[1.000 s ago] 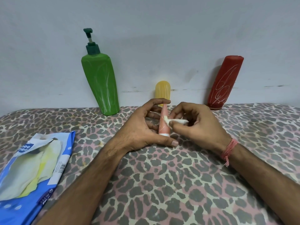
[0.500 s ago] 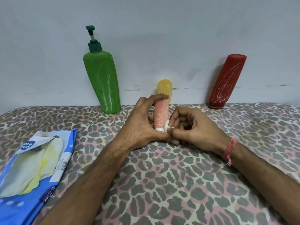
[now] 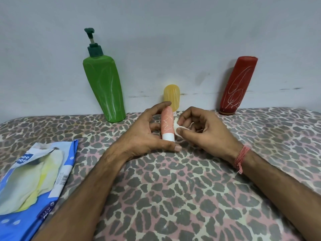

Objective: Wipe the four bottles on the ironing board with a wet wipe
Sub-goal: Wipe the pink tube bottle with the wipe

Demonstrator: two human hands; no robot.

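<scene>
Above ironing board centre: left hand fingers grip pink bottle upright; right hand fingers pinch wet wipe against bottle's side.

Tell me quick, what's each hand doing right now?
Left hand: holding the pink bottle upright.
Right hand: pinching the wet wipe beside that bottle.

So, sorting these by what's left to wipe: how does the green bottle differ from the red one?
The green bottle has a pump top; the red bottle has a flat end. Green stands left of both hands, red to their right. Green is wider. Both lean against the wall, untouched, with white scribbles.
</scene>
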